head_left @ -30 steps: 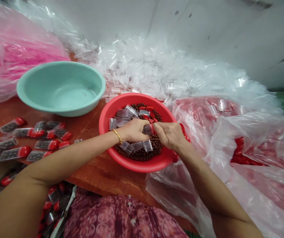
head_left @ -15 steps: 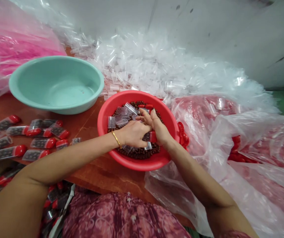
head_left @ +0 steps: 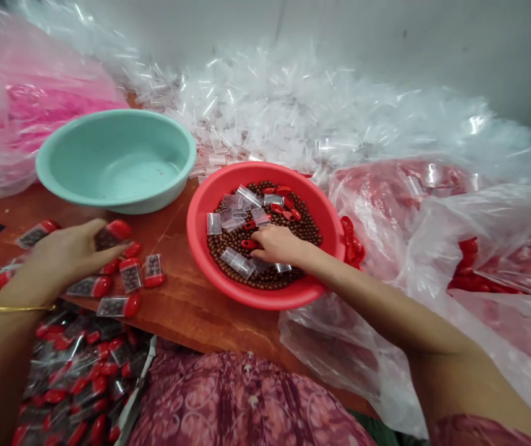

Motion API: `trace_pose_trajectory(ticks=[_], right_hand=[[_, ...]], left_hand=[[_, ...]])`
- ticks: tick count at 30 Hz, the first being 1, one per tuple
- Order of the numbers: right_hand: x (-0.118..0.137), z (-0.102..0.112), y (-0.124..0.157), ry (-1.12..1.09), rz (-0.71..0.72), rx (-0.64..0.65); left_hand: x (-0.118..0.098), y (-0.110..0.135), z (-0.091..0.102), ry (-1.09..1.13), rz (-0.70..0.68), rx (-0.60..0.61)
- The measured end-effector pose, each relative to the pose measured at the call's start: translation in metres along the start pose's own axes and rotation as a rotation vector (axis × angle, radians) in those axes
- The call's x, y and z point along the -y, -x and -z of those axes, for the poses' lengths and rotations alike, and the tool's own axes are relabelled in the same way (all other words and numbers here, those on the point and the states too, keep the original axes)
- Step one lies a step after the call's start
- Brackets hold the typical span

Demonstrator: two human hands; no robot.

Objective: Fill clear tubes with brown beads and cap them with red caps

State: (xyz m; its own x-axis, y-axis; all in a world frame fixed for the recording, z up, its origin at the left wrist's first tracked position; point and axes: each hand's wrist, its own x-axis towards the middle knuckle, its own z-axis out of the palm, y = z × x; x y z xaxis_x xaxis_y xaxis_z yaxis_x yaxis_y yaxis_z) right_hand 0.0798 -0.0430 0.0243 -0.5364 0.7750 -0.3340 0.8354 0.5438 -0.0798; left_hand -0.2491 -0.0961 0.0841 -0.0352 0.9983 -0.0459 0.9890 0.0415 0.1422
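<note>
A red bowl (head_left: 197, 217) on the wooden table holds brown beads (head_left: 309, 229), clear empty tubes (head_left: 235, 260) and loose red caps (head_left: 284, 212). My right hand (head_left: 277, 243) is down in the bowl, its fingertips closed on a red cap (head_left: 249, 243). My left hand (head_left: 68, 254) is at the left over a group of bead-filled tubes with red caps (head_left: 117, 305). Its fingers are around one filled tube (head_left: 113, 233) just above the table. A gold bangle (head_left: 17, 308) is on that wrist.
A teal bowl (head_left: 117, 161) stands behind the filled tubes. A heap of clear tubes (head_left: 270, 118) lies along the back. A pink plastic bag (head_left: 15, 105) is at far left and a bag of red caps (head_left: 479, 266) at right. More filled tubes (head_left: 75, 371) lie below the table edge.
My left hand has left the red bowl and swung left to the filled tubes, carrying a capped tube. My right hand stayed in the bowl and dropped onto a red cap.
</note>
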Motion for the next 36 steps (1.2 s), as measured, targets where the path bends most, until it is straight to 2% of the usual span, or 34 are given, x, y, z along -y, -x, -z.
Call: trace_pose_trajectory(ticks=[2,3,5,7,9,10,13,15,16,17,19,21,24,27,31,36], right_hand=[[0.005,-0.003,-0.004,0.057,0.025,0.019],[0.006,-0.001,-0.005,0.060,0.011,0.025],[0.003,0.005,-0.005,0.017,-0.058,0.014],[-0.006,0.012,-0.001,-0.093,-0.170,-0.080],[-0.016,0.015,0.005,-0.323,-0.279,-0.262],[-0.020,0.015,0.009,-0.504,-0.333,-0.360],[-0.031,0.011,0.020,-1.162,-0.434,-0.573],[-0.034,0.009,0.025,-1.465,-0.453,-0.661],[-0.035,0.009,0.026,-1.553,-0.452,-0.698],[-0.035,0.009,0.027,-1.611,-0.450,-0.733],[-0.036,0.011,0.027,-1.677,-0.432,-0.780],[-0.037,0.013,0.026,-1.701,-0.394,-0.799],[-0.038,0.015,0.024,-1.721,-0.329,-0.792],[-0.040,0.015,0.025,-1.749,-0.291,-0.809],[-0.042,0.013,0.028,-1.768,-0.275,-0.839],[-0.045,0.012,0.030,-1.794,-0.232,-0.844]], left_hand=[[0.016,0.004,0.001,-0.163,0.012,0.033],[0.016,0.005,0.003,-0.216,-0.001,0.010],[-0.001,0.002,0.007,-0.191,-0.099,-0.075],[-0.034,-0.004,0.008,-0.091,-0.298,-0.140],[-0.075,-0.013,0.001,-0.035,-0.608,-0.150],[-0.097,-0.019,-0.006,-0.036,-0.772,-0.133],[-0.160,-0.034,-0.033,-0.078,-1.177,0.001],[-0.193,-0.039,-0.053,-0.115,-1.304,0.101],[-0.206,-0.040,-0.062,-0.140,-1.271,0.157],[-0.216,-0.040,-0.069,-0.161,-1.177,0.213],[-0.229,-0.039,-0.081,-0.186,-0.907,0.324],[-0.235,-0.039,-0.089,-0.164,-0.704,0.417],[-0.240,-0.044,-0.098,-0.073,-0.576,0.520],[-0.245,-0.056,-0.101,0.047,-0.462,0.550],[-0.245,-0.074,-0.096,0.165,-0.366,0.515],[-0.236,-0.084,-0.088,-0.097,-0.568,0.538]])
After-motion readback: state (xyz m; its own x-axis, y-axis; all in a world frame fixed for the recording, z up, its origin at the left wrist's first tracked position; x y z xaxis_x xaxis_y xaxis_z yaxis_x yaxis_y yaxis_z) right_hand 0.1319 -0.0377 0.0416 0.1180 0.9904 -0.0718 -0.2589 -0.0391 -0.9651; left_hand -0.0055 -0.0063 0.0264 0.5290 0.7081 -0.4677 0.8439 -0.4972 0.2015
